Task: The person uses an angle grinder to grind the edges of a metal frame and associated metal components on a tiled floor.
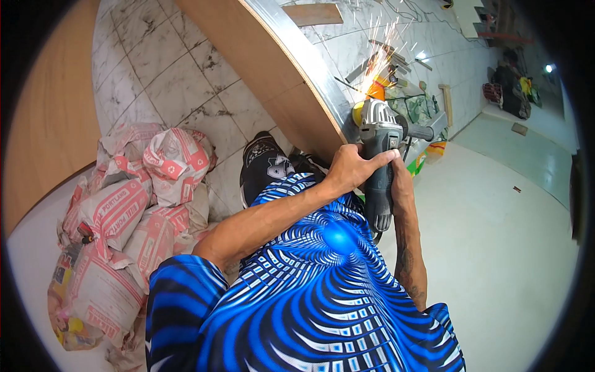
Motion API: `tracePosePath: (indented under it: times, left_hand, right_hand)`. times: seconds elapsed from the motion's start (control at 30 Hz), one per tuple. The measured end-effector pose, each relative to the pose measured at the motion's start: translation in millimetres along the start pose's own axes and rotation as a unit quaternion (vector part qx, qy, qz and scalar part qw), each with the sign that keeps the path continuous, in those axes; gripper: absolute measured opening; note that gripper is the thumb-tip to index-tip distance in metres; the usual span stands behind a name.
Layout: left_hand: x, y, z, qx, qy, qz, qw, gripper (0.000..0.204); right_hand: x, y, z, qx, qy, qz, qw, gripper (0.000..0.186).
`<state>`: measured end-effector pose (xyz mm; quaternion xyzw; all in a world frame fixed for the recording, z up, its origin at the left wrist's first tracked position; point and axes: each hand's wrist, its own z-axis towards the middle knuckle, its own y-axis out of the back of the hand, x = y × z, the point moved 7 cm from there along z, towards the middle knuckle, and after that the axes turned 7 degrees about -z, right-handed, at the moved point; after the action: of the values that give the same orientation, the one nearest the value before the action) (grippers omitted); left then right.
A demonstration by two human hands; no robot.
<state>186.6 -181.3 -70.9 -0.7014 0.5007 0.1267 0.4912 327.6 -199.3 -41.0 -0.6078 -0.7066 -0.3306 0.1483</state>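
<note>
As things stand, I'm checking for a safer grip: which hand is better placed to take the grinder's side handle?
Probably the right: the right hand is on the right side of the grinder, just below the side handle, while the left hand would have to reach across the tool.

red lettering on white sacks, white lettering on black cloth

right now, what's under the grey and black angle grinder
The grinder covers what lies directly beneath; left hand and right hand hide more. A long shiny silver surface shows beside its head.
</note>
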Motion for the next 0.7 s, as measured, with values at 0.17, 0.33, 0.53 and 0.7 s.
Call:
tracePosePath:
  times: [0.17, 0.33, 0.53, 0.7]
  left_hand:
    - [-1.7, -0.7, 1.9, 0.002, -0.021, 0.007, 1.0, 0.056]
    - [-0.1, -1.4, -1.1, 0.007, -0.001, -0.026, 1.0, 0.053]
    - [-2.8, -2.2, -0.7, 0.019, -0.02, -0.033, 0.999, 0.053]
    - [-2.5, -3.4, -1.5, 0.018, 0.003, -0.029, 0.999, 0.055]
  right_hand:
    - [9.3, 1.7, -3.8, -0.03, 0.019, -0.03, 0.999, 0.056]
    - [13.3, -0.8, -7.0, -0.015, 0.008, -0.04, 0.999, 0.056]
    - [8.5, 2.5, -1.4, -0.015, 0.019, -0.05, 0.998, 0.056]
    - [0.0, 6.7, 2.2, -0.021, -0.006, -0.037, 0.999, 0.057]
